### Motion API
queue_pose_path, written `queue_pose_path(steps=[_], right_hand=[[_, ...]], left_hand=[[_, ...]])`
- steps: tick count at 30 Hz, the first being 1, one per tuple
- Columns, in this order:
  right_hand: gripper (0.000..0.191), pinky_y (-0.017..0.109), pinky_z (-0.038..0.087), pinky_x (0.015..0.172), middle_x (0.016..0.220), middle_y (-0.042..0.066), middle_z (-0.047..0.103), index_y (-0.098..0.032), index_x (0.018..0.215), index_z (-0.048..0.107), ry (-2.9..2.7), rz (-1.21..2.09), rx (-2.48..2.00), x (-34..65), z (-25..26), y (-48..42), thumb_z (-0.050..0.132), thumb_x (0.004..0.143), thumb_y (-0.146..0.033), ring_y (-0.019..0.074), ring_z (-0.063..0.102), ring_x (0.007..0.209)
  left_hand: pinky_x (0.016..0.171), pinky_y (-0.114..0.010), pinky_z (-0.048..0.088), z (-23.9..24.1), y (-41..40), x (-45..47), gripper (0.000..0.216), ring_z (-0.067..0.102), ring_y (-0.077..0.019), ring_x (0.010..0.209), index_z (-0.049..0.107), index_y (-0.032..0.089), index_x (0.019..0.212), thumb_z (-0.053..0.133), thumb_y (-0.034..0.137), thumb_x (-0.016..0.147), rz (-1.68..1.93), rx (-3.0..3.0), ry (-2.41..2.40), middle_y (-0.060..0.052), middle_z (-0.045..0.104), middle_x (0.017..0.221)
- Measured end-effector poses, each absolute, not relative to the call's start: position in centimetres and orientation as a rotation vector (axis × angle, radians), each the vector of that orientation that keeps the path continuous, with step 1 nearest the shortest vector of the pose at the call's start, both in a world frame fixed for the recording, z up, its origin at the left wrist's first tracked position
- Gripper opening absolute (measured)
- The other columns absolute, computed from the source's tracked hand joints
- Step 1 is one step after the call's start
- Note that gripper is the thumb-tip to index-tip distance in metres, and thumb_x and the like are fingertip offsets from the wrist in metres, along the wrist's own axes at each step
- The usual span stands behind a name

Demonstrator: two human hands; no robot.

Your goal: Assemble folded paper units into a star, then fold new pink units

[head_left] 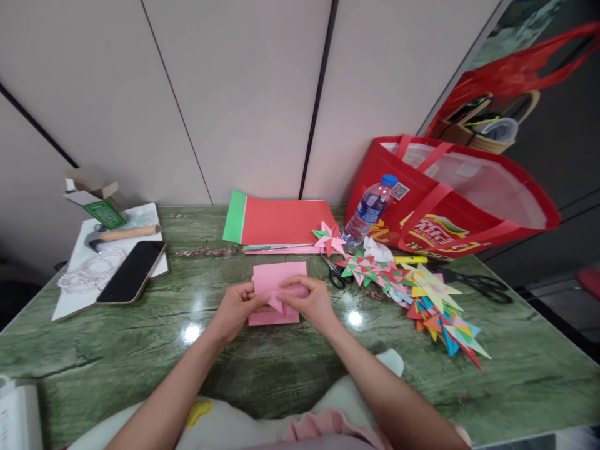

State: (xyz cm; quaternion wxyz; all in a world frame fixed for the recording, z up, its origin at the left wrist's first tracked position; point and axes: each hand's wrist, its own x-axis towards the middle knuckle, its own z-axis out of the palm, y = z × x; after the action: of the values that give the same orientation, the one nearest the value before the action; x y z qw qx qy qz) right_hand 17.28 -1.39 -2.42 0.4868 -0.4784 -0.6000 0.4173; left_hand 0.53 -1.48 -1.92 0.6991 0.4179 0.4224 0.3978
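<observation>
Both my hands meet over pink paper (pixel 277 278) on the green marble table (pixel 117 350). My left hand (pixel 237 307) pinches the left side of a small folded pink piece (pixel 276 304), fingers closed. My right hand (pixel 312 302) grips the same piece from the right, fingers curled. A flat pink sheet lies under the folded piece, touching the tabletop.
A stack of red and green paper (pixel 279 222) lies behind. Folded paper stars (pixel 422 294), two scissors (pixel 336 274) (pixel 482 284), a water bottle (pixel 368 209) and a red bag (pixel 450 200) sit to the right. A phone (pixel 132 272) and hammer (pixel 122 235) lie left.
</observation>
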Motion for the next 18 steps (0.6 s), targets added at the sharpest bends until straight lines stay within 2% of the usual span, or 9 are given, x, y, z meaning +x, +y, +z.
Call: queue_pose_path(steps=[18], right_hand=[[0.013,0.027,0.046,0.070,0.074,0.001,0.069,-0.018,0.072,0.066,-1.493,1.011,-1.185,17.35,-2.46,-1.27,0.070,0.062,-0.025,0.0170,0.062,0.071]], left_hand=[[0.076,-0.038,0.052,-2.13,-1.53,0.42,0.039,0.067,-0.0215,0.067,0.069,0.010,0.086,0.074,0.038,0.059,0.875,0.955,0.941,-0.007,0.072,0.073]])
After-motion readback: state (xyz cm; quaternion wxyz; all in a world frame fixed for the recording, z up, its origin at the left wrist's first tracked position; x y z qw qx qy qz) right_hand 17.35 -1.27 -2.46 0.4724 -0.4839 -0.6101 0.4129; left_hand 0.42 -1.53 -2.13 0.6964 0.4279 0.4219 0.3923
